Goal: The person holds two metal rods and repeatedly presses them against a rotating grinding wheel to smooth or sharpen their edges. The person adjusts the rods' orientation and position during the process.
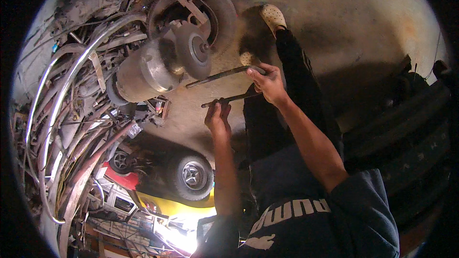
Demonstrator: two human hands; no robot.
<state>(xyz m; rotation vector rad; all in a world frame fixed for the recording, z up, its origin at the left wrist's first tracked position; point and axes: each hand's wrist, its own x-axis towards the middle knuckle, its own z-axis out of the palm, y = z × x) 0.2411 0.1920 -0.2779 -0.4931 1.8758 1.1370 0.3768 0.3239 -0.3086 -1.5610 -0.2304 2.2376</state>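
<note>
My right hand (268,85) is closed around the end of a dark metal bar (217,76). The bar bends slightly near my fingers, and its far end points left toward a bench grinder (153,69). Lower down, my left hand (218,117) pinches a second dark, thin bar (234,98) near its left end. That bar's right end passes in front of my dark trousers, below my right hand; I cannot tell whether the two bars join. The grinder has a silvery motor body and a round grinding wheel (194,50) facing the bars, which stay apart from it.
A large tyre (227,14) lies behind the grinder. Bent chrome tubes (71,83) and scrap metal pile up along the left. A spoked wheel (193,177) and yellow bodywork (167,205) stand lower left. Dark stacked shapes (401,129) fill the right, beside concrete floor (344,14).
</note>
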